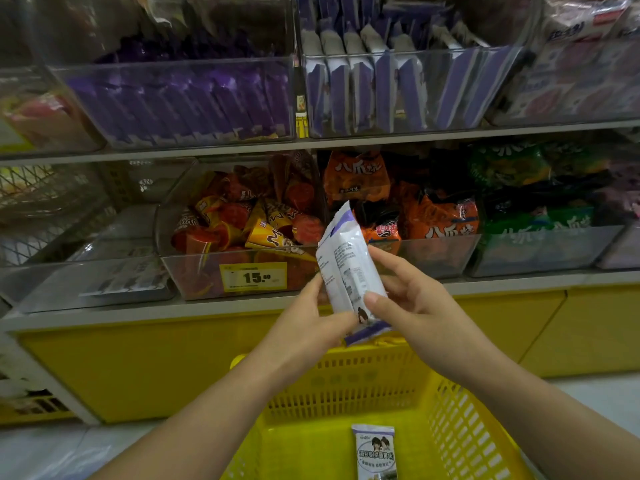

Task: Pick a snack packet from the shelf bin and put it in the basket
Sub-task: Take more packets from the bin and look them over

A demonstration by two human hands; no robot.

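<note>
- Snack packet [349,268], white with purple ends, is out of the shelf bin [415,54] and held in the air in front of the lower shelf by 2 hands.
- Left hand [311,323]: grips the packet's lower left edge, thumb on the near side; the fingers behind are hidden.
- Right hand [412,299]: thumb pressed across the lower face, fingers curled along the right edge. A firm hold on the packet.
- Long axis: near upright, top end leaning slightly left and toward the shelf. The bottom purple seal points down.
- Key relation: the basket [346,386] sits directly below the grip, toward the person. The packet's bottom end hangs just above the basket's far rim, not yet inside.
- 1 matching packet [375,452] already lies flat on the basket floor, long axis running away from the person.
- Judgement: the drop is a short lowering toward the body. Either hand is near enough, though the right has more of the packet.
- Risk: released while upright, it may catch on the far rim.
</note>
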